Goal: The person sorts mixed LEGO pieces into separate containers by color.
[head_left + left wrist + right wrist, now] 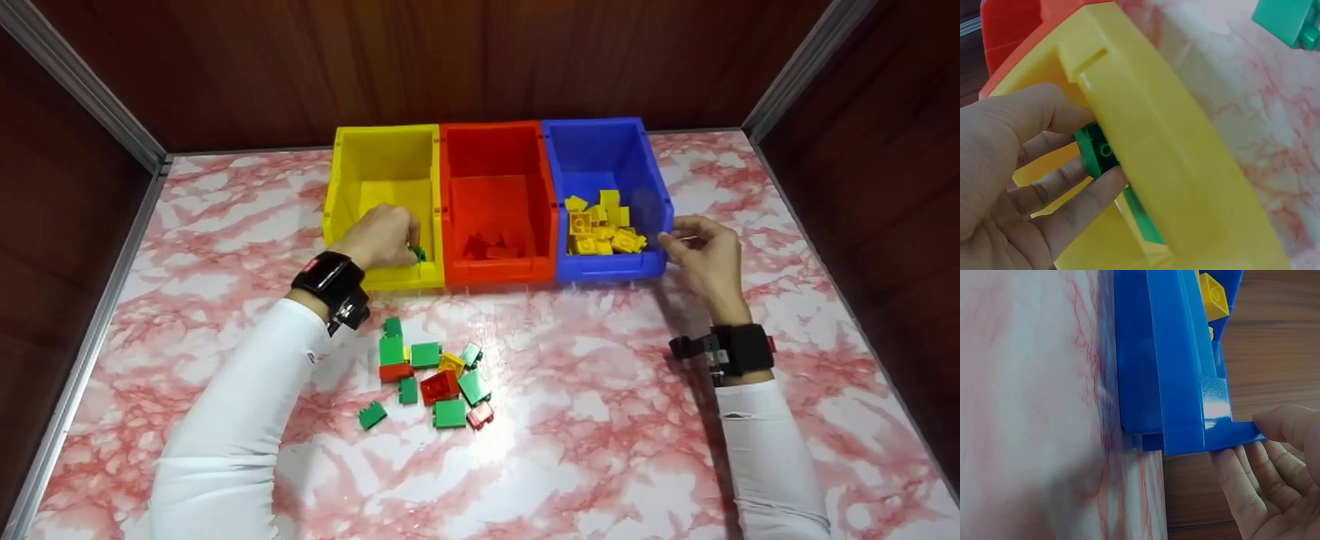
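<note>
My left hand (384, 234) reaches into the front of the yellow bin (346, 159). In the left wrist view, its thumb and fingers hold a green toy brick (1093, 151) with the hollow underside showing, close behind the bin's front wall. Another green brick (1141, 216) lies lower in that bin, partly hidden. On the other side, my right hand (709, 259) pinches the right side edge of the blue bin (611, 265), thumb on one face and fingers on the other. Several yellow bricks (604, 232) are in the blue bin.
Between them stands a red bin (495, 150) with a few red bricks (501, 252) inside. On the marbled table (585, 450) in front lies a loose group of green bricks (450, 414), red bricks (439, 386) and yellow bricks (451, 364). Dark wood-look panels (480, 60) enclose the table.
</note>
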The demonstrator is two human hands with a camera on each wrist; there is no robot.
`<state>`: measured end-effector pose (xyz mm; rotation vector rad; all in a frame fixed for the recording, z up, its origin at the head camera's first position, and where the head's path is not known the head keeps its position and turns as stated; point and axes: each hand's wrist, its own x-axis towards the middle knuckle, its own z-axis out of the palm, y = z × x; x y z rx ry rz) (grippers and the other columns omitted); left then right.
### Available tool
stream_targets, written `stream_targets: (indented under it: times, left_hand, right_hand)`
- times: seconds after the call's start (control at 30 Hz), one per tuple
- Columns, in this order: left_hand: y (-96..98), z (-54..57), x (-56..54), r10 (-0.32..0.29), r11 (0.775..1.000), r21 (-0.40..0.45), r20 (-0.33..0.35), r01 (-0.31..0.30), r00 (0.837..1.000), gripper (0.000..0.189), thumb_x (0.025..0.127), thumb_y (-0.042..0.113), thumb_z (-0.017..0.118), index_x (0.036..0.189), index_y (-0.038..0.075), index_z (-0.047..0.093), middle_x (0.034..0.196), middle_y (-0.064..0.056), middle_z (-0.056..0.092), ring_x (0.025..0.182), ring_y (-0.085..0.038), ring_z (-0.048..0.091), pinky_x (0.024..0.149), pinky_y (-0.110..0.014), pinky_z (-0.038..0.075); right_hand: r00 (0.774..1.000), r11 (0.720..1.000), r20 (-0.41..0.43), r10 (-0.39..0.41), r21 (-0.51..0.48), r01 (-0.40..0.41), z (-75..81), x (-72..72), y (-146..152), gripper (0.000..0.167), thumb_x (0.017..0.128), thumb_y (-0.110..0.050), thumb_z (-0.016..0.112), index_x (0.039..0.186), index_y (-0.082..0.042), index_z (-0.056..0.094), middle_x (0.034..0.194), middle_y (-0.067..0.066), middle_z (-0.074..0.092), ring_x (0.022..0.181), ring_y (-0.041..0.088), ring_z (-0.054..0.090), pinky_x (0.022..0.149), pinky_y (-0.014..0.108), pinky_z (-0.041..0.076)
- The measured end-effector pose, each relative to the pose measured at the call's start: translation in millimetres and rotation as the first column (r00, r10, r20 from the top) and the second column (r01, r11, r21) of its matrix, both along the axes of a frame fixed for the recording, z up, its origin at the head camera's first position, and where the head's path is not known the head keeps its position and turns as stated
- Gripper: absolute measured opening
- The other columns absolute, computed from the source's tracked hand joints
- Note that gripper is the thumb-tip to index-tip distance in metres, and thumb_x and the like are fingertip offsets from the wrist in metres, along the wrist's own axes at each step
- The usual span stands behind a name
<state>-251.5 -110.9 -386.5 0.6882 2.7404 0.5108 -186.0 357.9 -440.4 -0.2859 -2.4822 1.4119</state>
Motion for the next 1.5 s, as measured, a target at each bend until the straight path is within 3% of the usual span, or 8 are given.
stream_targets:
  times: [0.17, 0.3, 0.47, 0.57, 0.77, 0.97, 1.23, 1.5]
  left_hand:
    - [-0.5, -1.3, 0.0, -0.006, 1.000, -0.008, 0.031, 0.007, 1.000, 0.015, 0.087, 0.009, 0.074, 0.099, 0.001, 0.077, 0.106, -0.018, 0.079, 0.092, -0.029, 0.067, 0.087, -0.043, 0.060]
    - [-1.3, 2.4, 4.1, 0.004, 1.000, -0.018, 0.058, -0.003, 0.998, 0.032, 0.091, 0.017, 0.073, 0.118, 0.000, 0.075, 0.126, -0.019, 0.074, 0.102, -0.032, 0.066, 0.094, -0.046, 0.059]
    - [-2.5, 12.3, 25.3, 0.033, 0.999, 0.006, 0.043, -0.034, 0.998, 0.052, 0.098, 0.032, 0.072, 0.139, 0.002, 0.063, 0.146, -0.021, 0.061, 0.126, -0.036, 0.060, 0.111, -0.051, 0.052]
    - [-4.1, 16.2, 43.9, 0.093, 0.993, 0.066, 0.008, -0.093, 0.996, 0.056, 0.099, 0.037, 0.073, 0.142, 0.004, 0.060, 0.142, -0.020, 0.060, 0.124, -0.036, 0.059, 0.110, -0.052, 0.053]
    - [-10.0, 11.8, 81.0, 0.176, 0.968, 0.175, 0.022, -0.177, 0.984, 0.046, 0.097, 0.030, 0.075, 0.130, 0.001, 0.061, 0.125, -0.021, 0.063, 0.108, -0.034, 0.061, 0.096, -0.048, 0.058]
    - [-17.1, -2.1, 108.2, 0.192, 0.974, 0.109, 0.053, -0.196, 0.980, 0.037, 0.092, 0.023, 0.076, 0.115, -0.003, 0.061, 0.109, -0.020, 0.062, 0.087, -0.029, 0.055, 0.073, -0.036, 0.049]
    - [-14.1, -19.9, 120.8, 0.209, 0.977, 0.006, 0.120, -0.211, 0.971, 0.044, 0.093, 0.035, 0.079, 0.118, 0.002, 0.064, 0.110, -0.017, 0.063, 0.087, -0.029, 0.056, 0.073, -0.035, 0.048]
    - [-10.4, -37.6, 123.8, 0.200, 0.979, 0.016, 0.069, -0.202, 0.977, 0.021, 0.084, 0.019, 0.081, 0.086, 0.006, 0.065, 0.084, -0.008, 0.062, 0.082, -0.027, 0.060, 0.071, -0.035, 0.044]
  right_hand:
    - [1.000, 1.000, -0.003, 0.004, -0.001, -0.004, 0.8, 0.6, -1, 0.031, 0.096, -0.014, 0.077, 0.121, 0.003, 0.073, 0.082, -0.023, 0.066, 0.077, 0.000, 0.064, 0.067, 0.011, 0.056]
    - [1.000, 1.000, 0.008, -0.004, 0.006, 0.003, 1.6, 1.4, -1, 0.031, 0.096, -0.015, 0.077, 0.121, 0.002, 0.073, 0.083, -0.023, 0.066, 0.077, 0.001, 0.065, 0.067, 0.012, 0.057]
    - [1.000, 1.000, -0.002, -0.011, 0.001, 0.011, 0.2, 2.0, 2, 0.030, 0.095, -0.015, 0.078, 0.120, 0.001, 0.074, 0.083, -0.023, 0.067, 0.076, 0.000, 0.065, 0.067, 0.012, 0.057]
    - [1.000, 1.000, -0.009, -0.008, -0.002, 0.008, -0.5, 2.4, 4, 0.030, 0.095, -0.015, 0.078, 0.120, 0.002, 0.074, 0.082, -0.023, 0.067, 0.075, 0.000, 0.065, 0.066, 0.012, 0.056]
    - [1.000, 1.000, -0.010, -0.021, 0.003, 0.021, 1.1, 3.7, 4, 0.027, 0.096, -0.015, 0.078, 0.118, 0.001, 0.074, 0.081, -0.024, 0.067, 0.074, -0.001, 0.064, 0.066, 0.013, 0.056]
    - [1.000, 1.000, -0.011, -0.010, 0.012, 0.010, 1.3, 5.3, 1, 0.027, 0.096, -0.015, 0.077, 0.118, -0.001, 0.075, 0.084, -0.023, 0.067, 0.076, 0.000, 0.065, 0.067, 0.013, 0.056]
    - [1.000, 1.000, 0.012, 0.002, 0.010, -0.002, 0.2, 5.0, 0, 0.028, 0.096, -0.016, 0.077, 0.120, -0.001, 0.074, 0.087, -0.020, 0.068, 0.079, 0.003, 0.064, 0.068, 0.014, 0.055]
    - [1.000, 1.000, 0.009, -0.005, 0.013, 0.005, 0.5, 2.8, -1, 0.029, 0.096, -0.016, 0.077, 0.120, -0.001, 0.074, 0.085, -0.022, 0.067, 0.078, 0.002, 0.063, 0.068, 0.013, 0.055]
